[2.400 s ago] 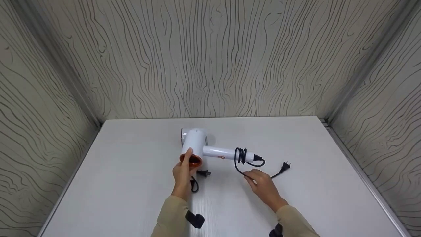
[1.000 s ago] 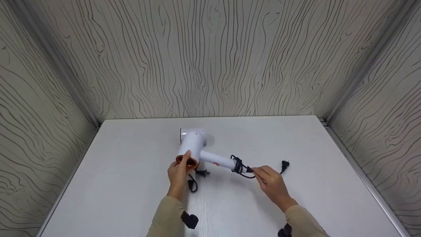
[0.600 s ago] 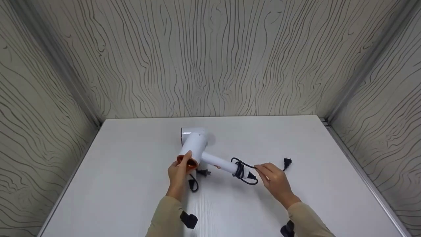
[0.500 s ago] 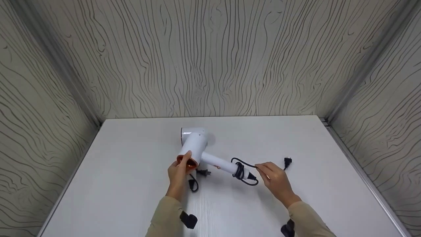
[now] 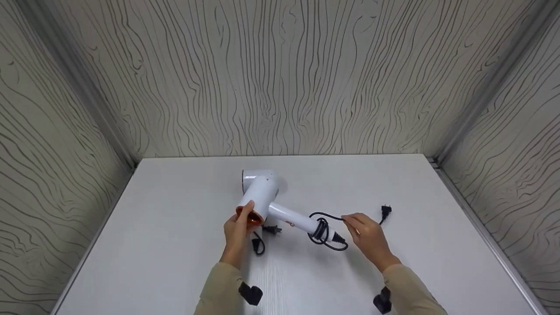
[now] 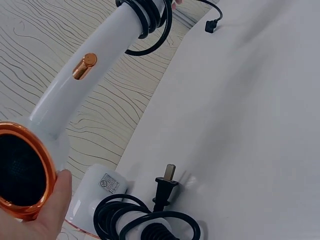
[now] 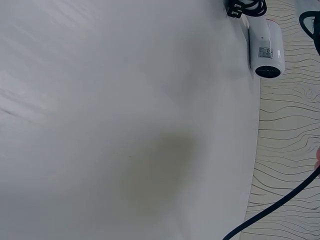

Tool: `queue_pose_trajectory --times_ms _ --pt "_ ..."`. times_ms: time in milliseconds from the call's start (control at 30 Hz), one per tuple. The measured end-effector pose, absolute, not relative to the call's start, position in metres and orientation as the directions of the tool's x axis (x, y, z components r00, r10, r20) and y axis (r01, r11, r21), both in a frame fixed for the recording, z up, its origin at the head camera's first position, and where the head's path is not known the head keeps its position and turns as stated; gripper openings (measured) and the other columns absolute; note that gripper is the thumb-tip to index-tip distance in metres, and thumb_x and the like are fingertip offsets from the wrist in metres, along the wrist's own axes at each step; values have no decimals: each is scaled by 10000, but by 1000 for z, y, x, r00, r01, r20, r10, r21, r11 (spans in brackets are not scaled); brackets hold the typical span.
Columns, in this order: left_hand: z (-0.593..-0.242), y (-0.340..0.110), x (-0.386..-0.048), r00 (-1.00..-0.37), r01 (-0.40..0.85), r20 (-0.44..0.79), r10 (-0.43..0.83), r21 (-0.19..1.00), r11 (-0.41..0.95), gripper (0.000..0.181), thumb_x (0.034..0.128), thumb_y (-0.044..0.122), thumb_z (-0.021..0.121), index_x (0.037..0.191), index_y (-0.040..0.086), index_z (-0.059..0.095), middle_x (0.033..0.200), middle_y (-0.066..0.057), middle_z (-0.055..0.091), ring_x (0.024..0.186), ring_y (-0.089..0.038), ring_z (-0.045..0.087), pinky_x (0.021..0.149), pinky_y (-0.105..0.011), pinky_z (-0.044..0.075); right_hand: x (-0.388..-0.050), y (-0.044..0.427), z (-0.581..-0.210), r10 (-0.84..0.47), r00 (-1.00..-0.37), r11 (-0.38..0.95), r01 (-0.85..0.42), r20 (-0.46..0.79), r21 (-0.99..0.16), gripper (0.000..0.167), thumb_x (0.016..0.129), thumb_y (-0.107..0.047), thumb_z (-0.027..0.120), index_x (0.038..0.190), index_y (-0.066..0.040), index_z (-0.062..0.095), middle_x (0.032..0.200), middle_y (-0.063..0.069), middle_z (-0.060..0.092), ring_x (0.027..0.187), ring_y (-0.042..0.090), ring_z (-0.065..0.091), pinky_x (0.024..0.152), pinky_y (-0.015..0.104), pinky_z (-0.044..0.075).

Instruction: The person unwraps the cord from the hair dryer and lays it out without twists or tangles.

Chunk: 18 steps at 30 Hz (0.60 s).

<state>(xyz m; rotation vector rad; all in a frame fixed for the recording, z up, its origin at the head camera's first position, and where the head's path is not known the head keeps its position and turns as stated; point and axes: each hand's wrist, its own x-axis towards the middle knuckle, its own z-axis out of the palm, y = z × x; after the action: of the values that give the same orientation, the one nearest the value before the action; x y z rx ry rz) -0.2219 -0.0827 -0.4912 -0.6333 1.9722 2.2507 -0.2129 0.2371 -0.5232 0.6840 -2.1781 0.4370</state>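
Observation:
My left hand (image 5: 236,234) grips a white hair dryer (image 5: 261,192) by its barrel, at the copper-rimmed end, with the thumb along the side. The handle points right and slightly down, and turns of black cord (image 5: 322,229) loop round its lower end. Between thumb and fingers, my right hand (image 5: 366,236) pinches the cord right of the handle. Beyond that hand, the cord's free end with its two-pin plug (image 5: 386,211) sticks out. In the left wrist view, the handle shows a copper switch (image 6: 85,66). Only a fingertip of the right hand shows in the right wrist view.
A second white hair dryer (image 7: 267,50) lies on the white table (image 5: 175,245) behind and under the held one. Its black cord (image 6: 112,215) is bundled round its handle, with the plug (image 6: 164,189) poking out. Wood-patterned walls (image 5: 280,78) enclose the table.
The held hair dryer's handle has swung from nearly level to tilting down on the right. My right hand has moved right and a little up, drawing a cord loop out from the handle.

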Motion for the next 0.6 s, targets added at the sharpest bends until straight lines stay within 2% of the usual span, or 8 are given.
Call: queue_pose_trajectory --times_ms 100,233,333,467,600 --pt "-490 -83 -221 -913 -326 -355 -203 931 -163 766 898 555 551 1314 -79 449 1295 -241 532 1038 -249 624 999 -381 536 -214 236 -525 -330 -550 801 -593 767 -81 203 695 57 790 874 -22 738 799 47 675 725 148 666 648 181 557" --pt "-488 -83 -221 -916 -320 -352 -193 930 -180 763 901 547 552 1325 -77 436 1295 -237 526 1025 -235 622 979 -363 548 -215 235 -529 -342 -564 801 -594 752 -81 111 769 21 756 866 -31 736 802 47 675 722 158 664 637 207 559" --pt "-487 -83 -221 -918 -304 -347 -190 927 -219 743 897 519 574 1306 -90 456 1223 -212 563 938 -181 637 925 -323 573 -216 235 -532 -346 -575 805 -588 741 -81 114 768 27 753 858 -39 734 795 43 673 716 150 663 628 214 557" --pt "-488 -83 -222 -924 -277 -333 -188 922 -271 698 903 468 584 1265 -121 487 1086 -153 600 819 -119 638 824 -254 593 -216 234 -536 -346 -579 810 -581 738 -76 228 659 82 794 834 -51 731 782 34 669 710 134 660 626 213 553" --pt "-487 -84 -222 -926 -274 -330 -185 922 -275 709 908 472 574 1276 -125 473 1082 -144 591 823 -113 629 806 -239 593 -215 233 -541 -360 -590 817 -574 723 -61 289 613 114 802 833 -58 726 787 28 661 717 139 656 638 214 556"
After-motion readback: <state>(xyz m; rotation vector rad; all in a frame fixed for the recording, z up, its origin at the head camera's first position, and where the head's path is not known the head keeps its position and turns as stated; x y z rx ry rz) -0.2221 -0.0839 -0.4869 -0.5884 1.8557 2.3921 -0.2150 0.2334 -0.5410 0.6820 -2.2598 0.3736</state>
